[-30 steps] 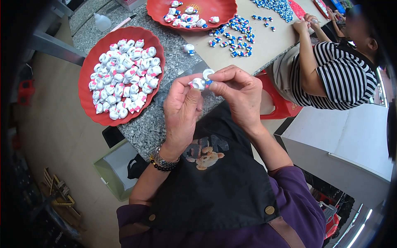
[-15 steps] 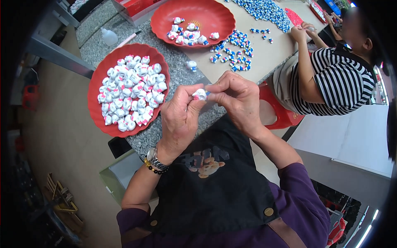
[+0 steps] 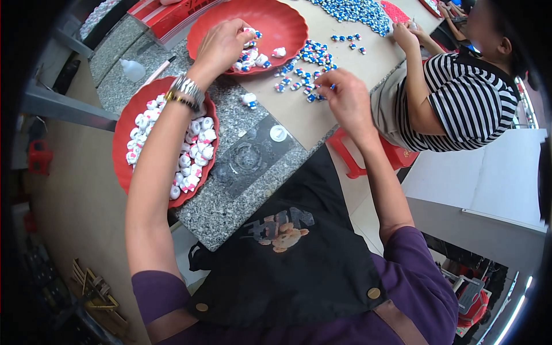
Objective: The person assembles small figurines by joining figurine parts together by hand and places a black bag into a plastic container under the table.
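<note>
My left hand [image 3: 221, 47] reaches over the far red scalloped plate [image 3: 282, 26], its fingertips closed on a small white-and-blue figurine [image 3: 249, 37] above several others lying there. My right hand [image 3: 348, 102] hovers at the edge of the loose small blue figurine bodies [image 3: 315, 54]. Its fingers are curled in; a speck of blue shows at the tips, too small to name. Under my left forearm, a nearer red plate [image 3: 121, 164] holds many white figurine heads [image 3: 198, 150] with pink bows. A lone figurine [image 3: 249, 100] stands on the grey stone tabletop.
A clear mat [image 3: 253, 158] with a white round disc [image 3: 278, 133] lies near the table edge. Beyond the near plate are a white squeeze bottle [image 3: 133, 70] and a pen [image 3: 161, 70]. A co-worker in a striped shirt [image 3: 468, 103] works at right beside a red stool [image 3: 348, 152].
My hands, which held a figurine together over the table edge, have parted. My left hand has moved to the far plate with a figurine; my right has moved forward to the blue bodies.
</note>
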Demonstrator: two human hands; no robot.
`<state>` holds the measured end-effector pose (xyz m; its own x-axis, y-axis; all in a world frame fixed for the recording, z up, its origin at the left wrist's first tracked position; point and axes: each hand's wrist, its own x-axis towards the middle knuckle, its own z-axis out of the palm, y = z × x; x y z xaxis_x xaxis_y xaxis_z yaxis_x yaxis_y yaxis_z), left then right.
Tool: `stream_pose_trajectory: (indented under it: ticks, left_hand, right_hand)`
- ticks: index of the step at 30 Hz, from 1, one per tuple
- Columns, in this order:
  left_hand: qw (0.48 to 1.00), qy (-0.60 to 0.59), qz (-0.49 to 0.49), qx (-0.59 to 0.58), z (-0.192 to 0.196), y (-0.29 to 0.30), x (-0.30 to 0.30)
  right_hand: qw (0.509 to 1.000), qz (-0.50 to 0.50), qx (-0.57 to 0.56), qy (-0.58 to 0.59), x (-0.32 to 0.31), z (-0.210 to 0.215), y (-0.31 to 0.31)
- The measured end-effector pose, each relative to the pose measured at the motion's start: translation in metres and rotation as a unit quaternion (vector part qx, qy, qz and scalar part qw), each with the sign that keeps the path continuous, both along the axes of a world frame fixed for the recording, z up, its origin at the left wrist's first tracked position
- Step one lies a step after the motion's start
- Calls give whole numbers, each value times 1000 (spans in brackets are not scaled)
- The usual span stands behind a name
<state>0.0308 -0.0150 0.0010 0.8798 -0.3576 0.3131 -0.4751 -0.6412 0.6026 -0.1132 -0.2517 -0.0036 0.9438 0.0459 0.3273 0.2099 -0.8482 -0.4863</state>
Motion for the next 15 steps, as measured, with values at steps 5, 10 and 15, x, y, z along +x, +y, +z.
stream_pose_trajectory:
  ticks: [5,10,15]
  left_hand:
    - [990,-7,0,141,-22,-15,33]
    - [985,26,18,172,-31,-19,39]
    - [997,-29,41,59,-12,-7,16]
  right_hand:
    - [992,39,-116,-33,-7,-29,0]
    - [981,66,-182,-27,-3,-27,3]
    - [997,45,-54,-40,-6,-21,8]
